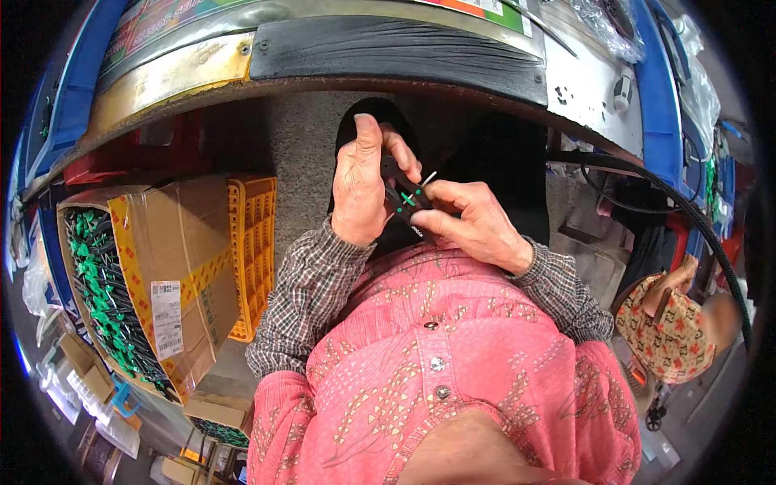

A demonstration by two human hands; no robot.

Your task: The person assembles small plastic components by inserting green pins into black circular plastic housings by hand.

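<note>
Above my lap, both hands meet at a small black plastic piece with green bits. A thin pale pin sticks out of its upper right side. My left hand grips the piece's left side, thumb pointing up and fingers curled behind it. The thumb and forefinger of my right hand pinch its right end. Some of the piece is hidden by my fingers, and its exact kind cannot be made out.
A workbench edge curves ahead of me. To my left stands a cardboard box full of black and green parts, beside a yellow crate. Blue bins flank the bench. A black cable and another person are at right.
</note>
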